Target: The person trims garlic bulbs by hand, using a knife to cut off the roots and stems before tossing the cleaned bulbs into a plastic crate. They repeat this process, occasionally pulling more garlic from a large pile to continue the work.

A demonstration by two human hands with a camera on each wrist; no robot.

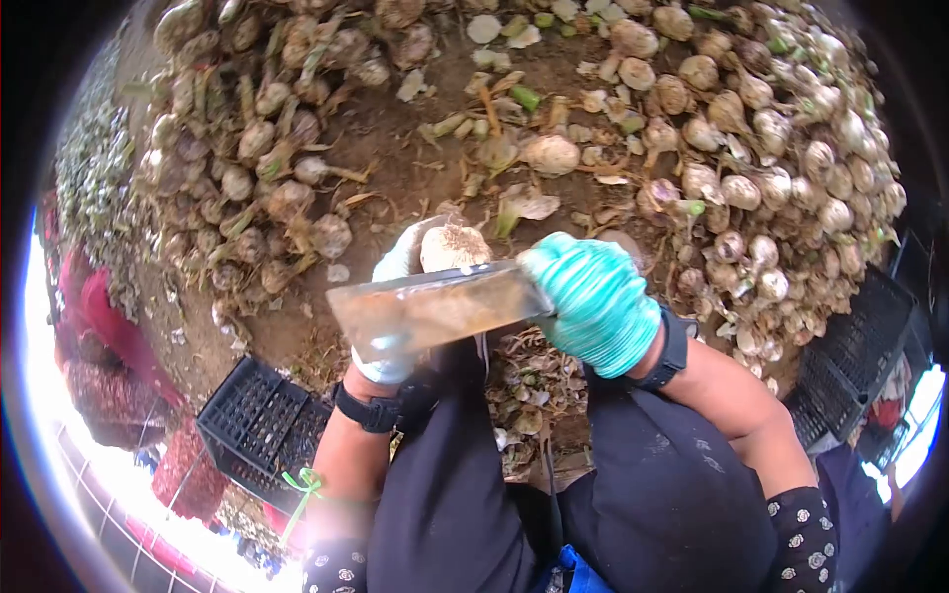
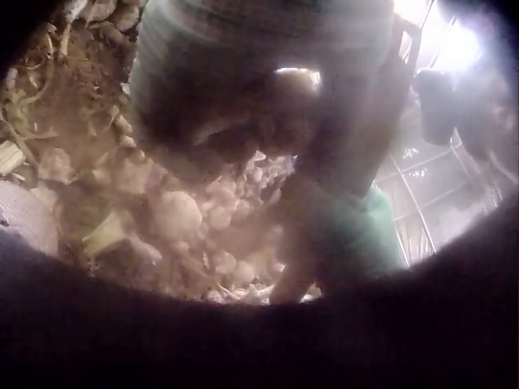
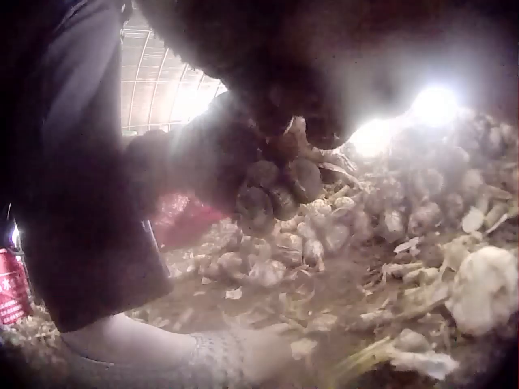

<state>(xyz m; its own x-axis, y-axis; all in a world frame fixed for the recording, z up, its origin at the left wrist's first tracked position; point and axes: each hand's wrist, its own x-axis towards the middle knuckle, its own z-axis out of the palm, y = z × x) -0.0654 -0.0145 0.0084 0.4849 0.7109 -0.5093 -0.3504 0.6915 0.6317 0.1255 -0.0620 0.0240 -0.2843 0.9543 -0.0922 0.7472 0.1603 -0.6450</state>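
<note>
In the head view, my left hand (image 1: 397,259), in a pale glove, holds a garlic bulb (image 1: 455,247) with its root end up. My right hand (image 1: 593,296), in a green-and-white striped glove, grips a wide, flat-bladed knife (image 1: 435,311) by its handle end. The blade lies across in front of the bulb and hides its lower part and much of the left hand. The left wrist view shows the left glove (image 2: 259,65) dark and close up. Curled fingers (image 3: 280,194) of the right hand appear in shadow in the right wrist view.
Garlic bulbs are heaped on the left (image 1: 237,183) and on the right (image 1: 771,188). A loose bulb (image 1: 550,155) lies on the dirt ahead among cut stems and peels. A black plastic crate (image 1: 262,420) stands at left, another crate (image 1: 855,346) at right. Red mesh sacks (image 1: 188,469) are at far left.
</note>
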